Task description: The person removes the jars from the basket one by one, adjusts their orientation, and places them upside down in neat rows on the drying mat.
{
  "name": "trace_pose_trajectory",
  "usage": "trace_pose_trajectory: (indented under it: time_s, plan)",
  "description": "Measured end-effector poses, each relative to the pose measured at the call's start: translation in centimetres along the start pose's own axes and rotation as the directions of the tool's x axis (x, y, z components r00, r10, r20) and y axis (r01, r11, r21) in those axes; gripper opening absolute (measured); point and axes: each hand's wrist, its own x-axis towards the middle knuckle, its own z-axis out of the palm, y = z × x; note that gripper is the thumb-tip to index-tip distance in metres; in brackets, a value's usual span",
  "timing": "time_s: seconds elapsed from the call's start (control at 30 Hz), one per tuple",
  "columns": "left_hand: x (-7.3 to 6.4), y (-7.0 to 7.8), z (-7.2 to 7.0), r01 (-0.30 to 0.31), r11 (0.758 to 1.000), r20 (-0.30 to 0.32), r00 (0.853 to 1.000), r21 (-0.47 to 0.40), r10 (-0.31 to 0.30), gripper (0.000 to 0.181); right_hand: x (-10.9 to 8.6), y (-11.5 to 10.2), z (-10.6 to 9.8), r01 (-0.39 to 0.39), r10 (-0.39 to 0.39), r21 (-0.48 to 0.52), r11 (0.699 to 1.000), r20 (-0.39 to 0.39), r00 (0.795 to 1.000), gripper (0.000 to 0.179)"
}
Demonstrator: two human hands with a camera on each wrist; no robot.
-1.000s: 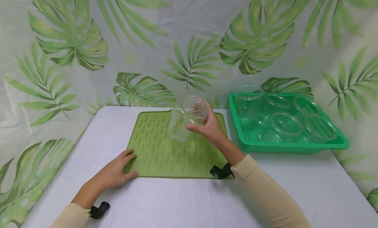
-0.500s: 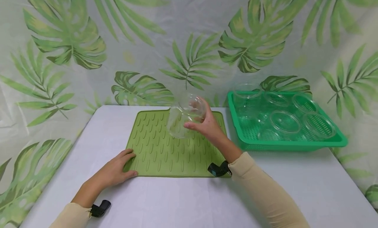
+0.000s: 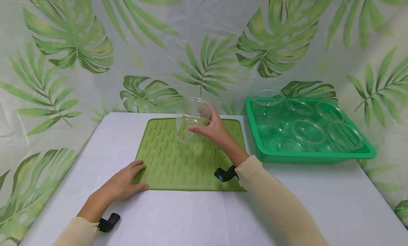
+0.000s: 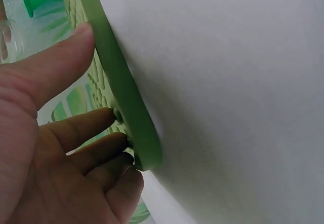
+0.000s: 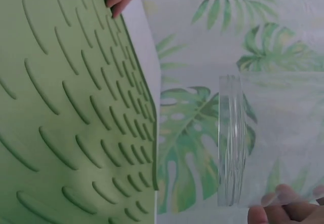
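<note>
In the head view my right hand [image 3: 211,127] holds a clear plastic jar [image 3: 184,127] tilted above the back of a green ribbed mat [image 3: 188,171]. Thumb and fingers go round the jar's side. The right wrist view shows the jar's ringed rim [image 5: 231,148] and fingertips [image 5: 288,209] at its lower edge. At the mat's left front corner rests my left hand [image 3: 122,182]. In the left wrist view its thumb [image 4: 66,62] lies on the mat's edge [image 4: 124,82], and its fairly straight fingers touch the mat near the corner.
A green perforated plastic basket [image 3: 315,157] stands at the back right with several clear jars [image 3: 308,132] in it. The white tabletop [image 3: 191,221] runs up to a leaf-print cloth [image 3: 153,54] behind.
My right hand has moved a little left and towards the back, carrying the jar with it. The left hand stays at the mat corner.
</note>
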Motion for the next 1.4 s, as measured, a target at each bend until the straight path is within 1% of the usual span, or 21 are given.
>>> trace_pose_trajectory:
  time_s: [0.13, 0.23, 0.37, 0.53, 0.63, 0.73, 0.87, 0.97, 1.2, 1.4]
  plan:
    - [0.0, 0.0, -0.1, 0.004, 1.0, 0.012, 1.0, 0.001, -0.004, 0.072, 1.4, 0.2, 1.0, -0.028, 0.028, -0.05, 0.998, 0.006, 1.0, 0.102]
    - [0.1, -0.1, -0.2, 0.008, 1.0, 0.011, 1.0, 0.003, -0.008, 0.072, 2.3, 0.3, 1.9, -0.038, 0.039, -0.059, 0.998, 0.01, 0.999, 0.104]
    - [0.0, -0.3, -0.2, 0.011, 1.0, 0.004, 1.0, -0.008, -0.011, 0.071, 3.2, 0.1, 3.3, -0.055, 0.056, -0.045, 0.997, 0.017, 0.998, 0.103]
    - [0.1, -0.3, -0.2, -0.003, 1.0, -0.008, 1.0, -0.023, 0.003, 0.07, 3.8, 0.1, 5.0, -0.089, 0.089, -0.022, 0.996, 0.006, 0.996, 0.098]
    - [0.0, -0.4, -0.1, -0.003, 1.0, -0.014, 1.0, -0.027, 0.003, 0.069, 4.1, 0.3, 5.9, -0.103, 0.103, -0.009, 0.995, 0.003, 0.995, 0.1]
    - [-0.2, -0.5, 0.1, 0.003, 1.0, -0.015, 1.0, -0.029, -0.004, 0.069, 4.4, 0.6, 6.7, -0.113, 0.113, -0.008, 0.994, -0.007, 0.994, 0.106]
    - [-0.2, -0.5, 0.1, 0.013, 0.999, 0.0, 1.0, -0.034, -0.013, 0.07, 4.6, 1.2, 7.4, -0.118, 0.118, -0.013, 0.993, -0.046, 0.992, 0.108]
    - [-0.2, -0.4, 0.1, 0.022, 0.999, 0.018, 1.0, -0.033, -0.021, 0.072, 4.8, 1.7, 7.8, -0.116, 0.115, -0.016, 0.993, -0.054, 0.992, 0.108]
    - [-0.2, -0.3, 0.1, 0.027, 0.999, 0.02, 0.999, -0.044, -0.026, 0.071, 5.4, 2.3, 8.8, -0.128, 0.127, -0.021, 0.992, -0.034, 0.991, 0.106]
    - [-0.1, -0.1, 0.0, 0.022, 0.998, 0.016, 1.0, -0.051, -0.021, 0.071, 5.8, 2.6, 9.3, -0.138, 0.139, -0.029, 0.99, 0.011, 0.99, 0.104]
